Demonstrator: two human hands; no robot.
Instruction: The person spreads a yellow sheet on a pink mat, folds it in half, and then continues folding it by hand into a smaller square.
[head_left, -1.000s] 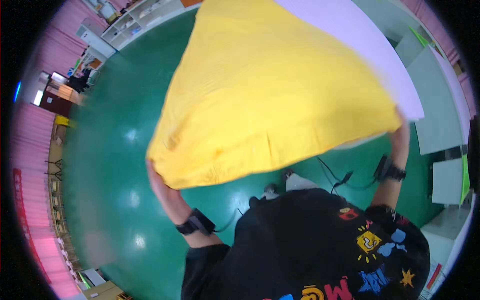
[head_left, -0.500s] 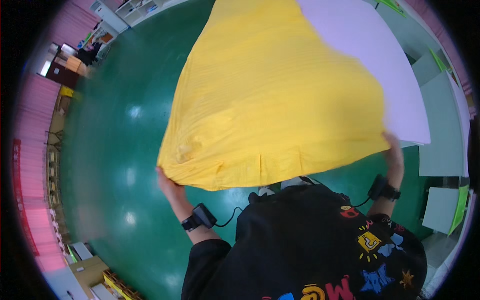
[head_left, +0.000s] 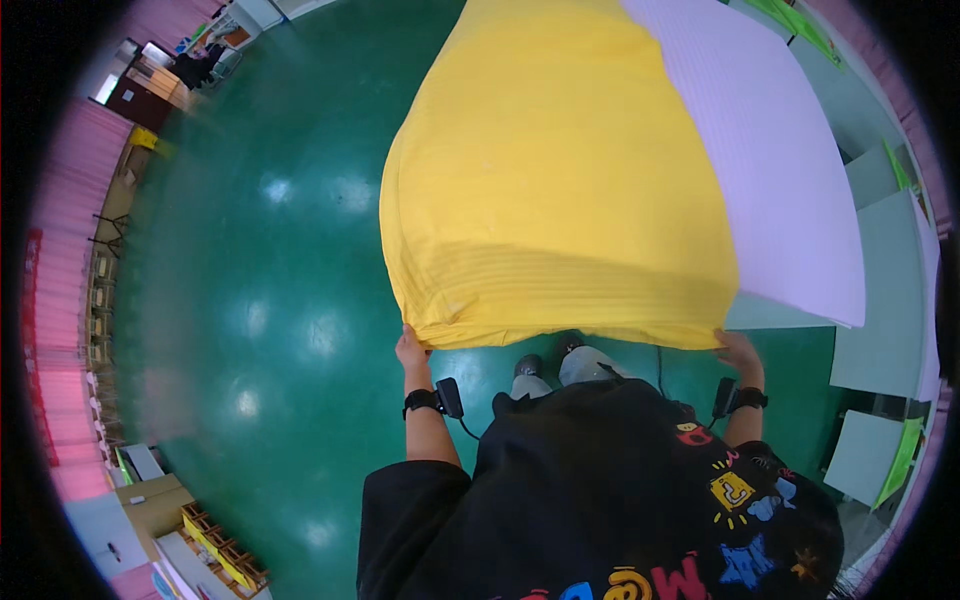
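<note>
Pinching corners, left hand (head_left: 411,350) and right hand (head_left: 740,354) clamp yellow cloth (head_left: 560,160), presumably to spread its near edge.

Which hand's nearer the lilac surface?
Right. The right hand is just off the near side of the lilac surface; the left hand is farther, at the yellow cloth's near left corner.

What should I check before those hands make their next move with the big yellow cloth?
1. Left hand holding the yellow cloth: ok, by its near left corner.
2. Right hand holding on: ok, by the near right corner.
3. Cloth smooth: not ok, wrinkled by the left hand.
4. Cloth lined up with the purple tabletop: not ok, purple shows along the right.
5. Far end straight: cannot tell, out of the picture.
</note>
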